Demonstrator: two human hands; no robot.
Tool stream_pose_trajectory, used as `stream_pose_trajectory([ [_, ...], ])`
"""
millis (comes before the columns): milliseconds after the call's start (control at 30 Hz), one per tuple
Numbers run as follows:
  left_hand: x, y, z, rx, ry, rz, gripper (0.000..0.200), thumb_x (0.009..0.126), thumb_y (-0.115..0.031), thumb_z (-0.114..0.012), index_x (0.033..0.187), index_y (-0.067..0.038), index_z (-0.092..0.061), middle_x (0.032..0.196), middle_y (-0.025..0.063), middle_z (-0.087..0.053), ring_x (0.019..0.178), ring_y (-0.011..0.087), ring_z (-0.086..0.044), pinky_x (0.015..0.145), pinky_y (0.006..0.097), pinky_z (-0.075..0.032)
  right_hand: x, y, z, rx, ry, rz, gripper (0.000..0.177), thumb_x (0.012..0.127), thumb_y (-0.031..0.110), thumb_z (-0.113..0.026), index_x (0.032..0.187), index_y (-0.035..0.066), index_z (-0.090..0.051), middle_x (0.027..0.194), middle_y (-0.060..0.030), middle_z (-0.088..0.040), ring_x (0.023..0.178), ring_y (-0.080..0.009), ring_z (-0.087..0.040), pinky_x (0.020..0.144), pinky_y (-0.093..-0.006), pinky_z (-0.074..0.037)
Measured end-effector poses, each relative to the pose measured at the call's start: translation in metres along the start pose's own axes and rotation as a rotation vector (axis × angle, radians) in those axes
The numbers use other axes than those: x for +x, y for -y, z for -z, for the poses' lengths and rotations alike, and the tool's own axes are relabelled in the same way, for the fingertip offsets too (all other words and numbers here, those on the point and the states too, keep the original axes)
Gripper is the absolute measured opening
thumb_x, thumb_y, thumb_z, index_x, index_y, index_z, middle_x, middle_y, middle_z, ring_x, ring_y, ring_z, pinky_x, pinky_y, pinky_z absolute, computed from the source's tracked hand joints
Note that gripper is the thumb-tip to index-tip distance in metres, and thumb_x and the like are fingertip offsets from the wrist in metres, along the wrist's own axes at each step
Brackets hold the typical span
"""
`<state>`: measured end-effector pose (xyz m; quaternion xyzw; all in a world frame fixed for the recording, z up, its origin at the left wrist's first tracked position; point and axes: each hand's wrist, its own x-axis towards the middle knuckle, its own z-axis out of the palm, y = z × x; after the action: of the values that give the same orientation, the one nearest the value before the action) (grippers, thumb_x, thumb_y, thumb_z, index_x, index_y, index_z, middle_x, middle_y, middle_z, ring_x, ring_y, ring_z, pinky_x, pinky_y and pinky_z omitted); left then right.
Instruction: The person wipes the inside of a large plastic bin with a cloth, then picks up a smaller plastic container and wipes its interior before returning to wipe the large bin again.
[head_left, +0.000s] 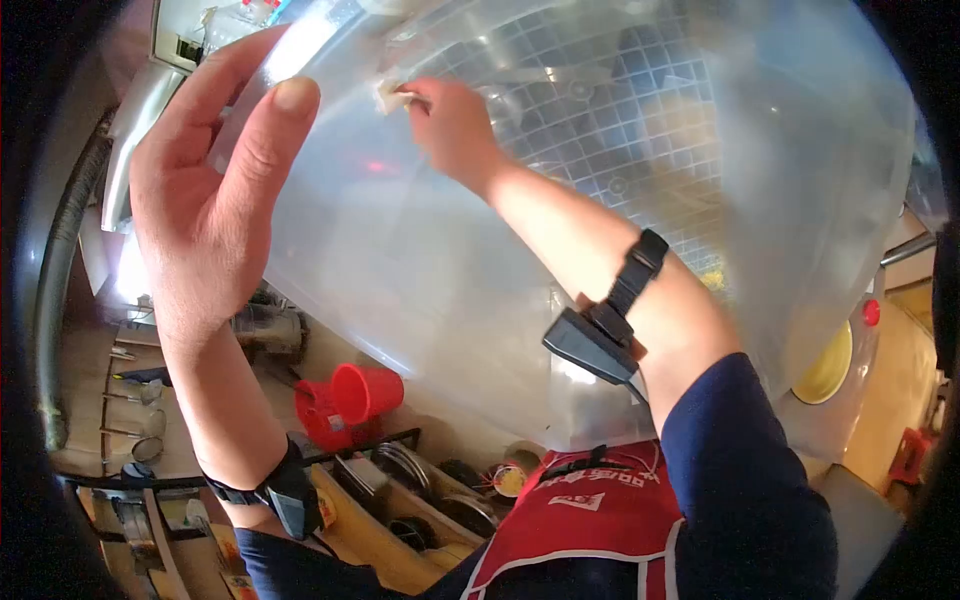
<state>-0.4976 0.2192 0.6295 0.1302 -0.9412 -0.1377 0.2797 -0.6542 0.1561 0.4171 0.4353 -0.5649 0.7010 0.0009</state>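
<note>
A large translucent plastic sheet or bag spreads across the middle and right of the view, with a white grid pattern showing at its upper right. My left hand is at the sheet's upper left edge, thumb raised and the other fingers curled behind the edge, partly hidden. Over the sheet, my right hand pinches a small pale piece that lies against the plastic. Whether this piece is cloth or paper cannot be made out.
Two red cups stand below the sheet's lower left edge. Wooden compartments with round metal items are at the bottom. A yellow round dish is at the right. Wire hooks hang at the left.
</note>
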Motion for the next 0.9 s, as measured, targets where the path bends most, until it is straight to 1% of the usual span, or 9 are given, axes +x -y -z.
stream_pose_trajectory([
  [100,-0.003,-0.002,0.002,0.036,0.019,-0.064,0.044,0.094,-0.019,-0.062,0.129,0.007,-0.052,0.117,0.0093,-0.062,0.103,0.0125,-0.056,0.091,0.0245,-0.043,-0.043,-0.009,0.016,0.023,0.125,0.034,0.022,0.079,0.004,-0.055,0.095,0.009,-0.067,0.091,-0.0137,-0.066,0.082,-0.0325,-0.062,0.072,-0.037,-0.049],
  [167,-0.003,-0.003,0.001,0.003,-0.004,-0.038,0.045,0.093,-0.019,-0.063,0.128,0.007,-0.052,0.115,0.0083,-0.062,0.099,0.011,-0.057,0.087,0.0229,-0.044,-0.06,-0.03,0.044,-0.184,0.418,0.103,0.023,0.076,0.001,-0.054,0.093,0.009,-0.067,0.095,-0.0127,-0.065,0.085,-0.0332,-0.062,0.073,-0.0377,-0.049],
  [267,-0.001,0.001,0.003,0.058,-0.007,-0.103,0.044,0.093,-0.018,-0.064,0.128,0.007,-0.052,0.113,0.0081,-0.062,0.096,0.0103,-0.057,0.085,0.0219,-0.045,-0.057,-0.037,0.069,-0.466,0.607,0.185,0.022,0.075,0.002,-0.055,0.091,0.01,-0.067,0.093,-0.0123,-0.066,0.086,-0.0323,-0.063,0.074,-0.0389,-0.05],
  [333,-0.001,-0.003,0.002,0.052,-0.017,-0.071,0.044,0.093,-0.019,-0.063,0.127,0.007,-0.053,0.113,0.0083,-0.062,0.097,0.0109,-0.057,0.086,0.0225,-0.044,-0.032,-0.032,0.057,-0.291,0.436,0.173,0.018,0.078,0.003,-0.056,0.089,0.01,-0.067,0.09,-0.0128,-0.067,0.086,-0.0318,-0.063,0.072,-0.0393,-0.05],
  [433,0.002,0.0,0.0,0.041,-0.002,-0.049,0.044,0.094,-0.021,-0.062,0.127,0.007,-0.054,0.113,0.0084,-0.062,0.1,0.0121,-0.056,0.089,0.0238,-0.043,-0.006,-0.001,0.035,-0.168,0.212,-0.131,0.019,0.08,0.003,-0.056,0.091,0.011,-0.069,0.088,-0.0139,-0.067,0.085,-0.0321,-0.063,0.072,-0.0391,-0.05],
  [500,0.002,0.002,0.003,0.137,-0.015,-0.071,0.044,0.095,-0.024,-0.06,0.126,0.006,-0.054,0.114,0.0084,-0.062,0.103,0.0131,-0.055,0.092,0.0249,-0.041,-0.018,-0.003,0.015,-0.125,0.156,0.073,0.02,0.084,0.005,-0.055,0.097,0.01,-0.069,0.09,-0.0144,-0.067,0.083,-0.032,-0.063,0.07,-0.0387,-0.05],
  [733,0.003,0.005,0.003,0.053,-0.01,-0.038,0.047,0.094,-0.026,-0.061,0.126,0.007,-0.053,0.113,0.0082,-0.062,0.103,0.0123,-0.055,0.092,0.0245,-0.041,-0.062,-0.022,0.045,-0.04,0.185,0.277,0.017,0.086,0.015,-0.054,0.092,0.004,-0.066,0.08,-0.0161,-0.065,0.071,-0.0299,-0.063,0.065,-0.0418,-0.048],
  [800,0.006,0.005,0.004,0.056,-0.013,-0.028,0.047,0.093,-0.027,-0.062,0.126,0.006,-0.054,0.114,0.0079,-0.062,0.104,0.0122,-0.055,0.092,0.0244,-0.041,-0.021,0.002,0.043,-0.078,0.038,-0.24,0.016,0.084,0.013,-0.055,0.088,0.001,-0.065,0.073,-0.0173,-0.064,0.068,-0.031,-0.063,0.062,-0.0418,-0.046],
  [900,0.007,-0.005,0.005,0.094,0.021,-0.03,0.047,0.093,-0.026,-0.062,0.126,0.007,-0.053,0.113,0.0082,-0.062,0.104,0.0127,-0.055,0.093,0.0242,-0.04,0.019,-0.003,0.005,-0.04,-0.054,-0.169,0.017,0.083,0.011,-0.052,0.087,0.0,-0.064,0.068,-0.0184,-0.062,0.064,-0.0315,-0.062,0.059,-0.0408,-0.045],
])
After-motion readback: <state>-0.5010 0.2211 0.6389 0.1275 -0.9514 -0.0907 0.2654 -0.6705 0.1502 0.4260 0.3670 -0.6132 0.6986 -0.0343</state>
